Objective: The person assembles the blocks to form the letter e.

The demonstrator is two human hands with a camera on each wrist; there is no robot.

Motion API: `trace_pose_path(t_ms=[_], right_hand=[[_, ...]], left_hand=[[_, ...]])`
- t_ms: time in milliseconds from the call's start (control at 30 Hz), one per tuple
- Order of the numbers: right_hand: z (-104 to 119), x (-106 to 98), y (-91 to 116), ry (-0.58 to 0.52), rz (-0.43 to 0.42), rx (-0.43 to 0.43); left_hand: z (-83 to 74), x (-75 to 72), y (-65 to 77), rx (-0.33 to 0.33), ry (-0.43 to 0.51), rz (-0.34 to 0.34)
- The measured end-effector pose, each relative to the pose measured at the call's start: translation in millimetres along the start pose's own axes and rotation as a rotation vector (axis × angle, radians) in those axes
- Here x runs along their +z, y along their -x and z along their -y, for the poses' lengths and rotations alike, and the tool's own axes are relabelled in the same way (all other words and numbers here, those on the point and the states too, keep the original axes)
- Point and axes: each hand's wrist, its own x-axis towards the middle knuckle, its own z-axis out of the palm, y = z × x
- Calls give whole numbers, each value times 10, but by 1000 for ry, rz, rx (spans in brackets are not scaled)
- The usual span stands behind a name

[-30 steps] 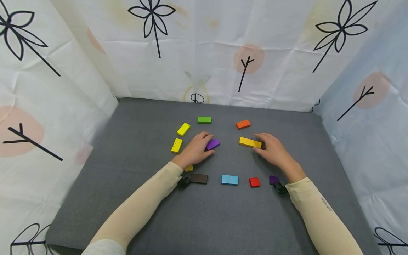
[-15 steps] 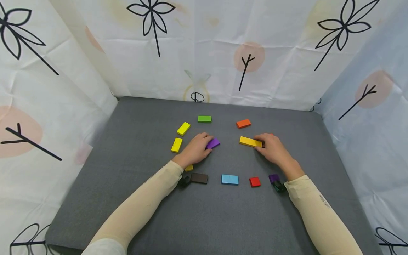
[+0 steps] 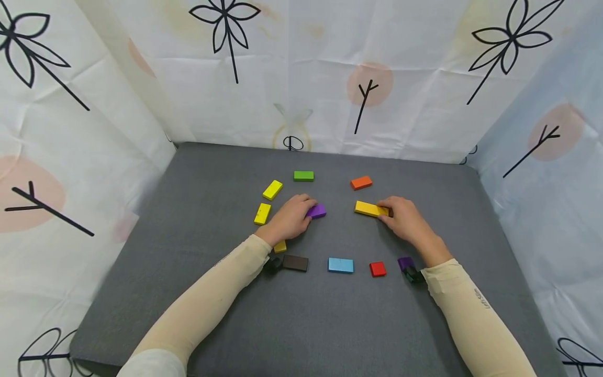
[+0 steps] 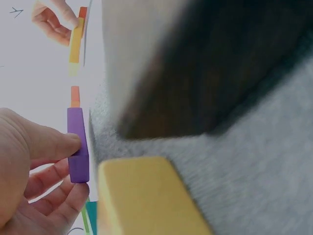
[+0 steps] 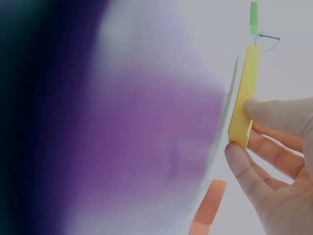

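Observation:
My left hand (image 3: 290, 215) pinches a purple block (image 3: 316, 211) left of the table's middle. In the left wrist view the thumb lies on the face of this purple block (image 4: 78, 144), and fingertips touch its lower end. To the right, my right hand (image 3: 402, 219) pinches the right end of a long amber-yellow block (image 3: 370, 209). The right wrist view has the yellow block (image 5: 244, 98) between thumb and fingers, its far end free. An orange block (image 3: 361, 183) lies just behind it. A gap separates the two held blocks.
On the grey table (image 3: 330, 324) lie a green block (image 3: 303, 176), yellow blocks (image 3: 262, 213) on the left, and a nearer row: dark brown (image 3: 295, 263), light blue block (image 3: 341, 265), red block (image 3: 378, 269), purple block (image 3: 405, 263) by the right wrist camera. Patterned curtains (image 3: 292, 78) surround the table.
The purple block in my left hand has turned slightly, to lie more level. My right thumb and fingers have closed in on the yellow block's end. The other blocks stay put.

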Motion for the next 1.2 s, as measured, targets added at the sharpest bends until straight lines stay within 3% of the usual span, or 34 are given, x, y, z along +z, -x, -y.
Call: trace_pose_path(t_ms=[400, 600, 1200], right_hand=[[109, -65, 29, 9, -17, -48], [194, -70, 31, 10, -6, -71], [328, 40, -30, 30, 17, -113]], left_hand=[[-17, -98, -62, 37, -34, -3], [-46, -126, -72, 31, -23, 26], [-75, -101, -181, 39, -36, 74]])
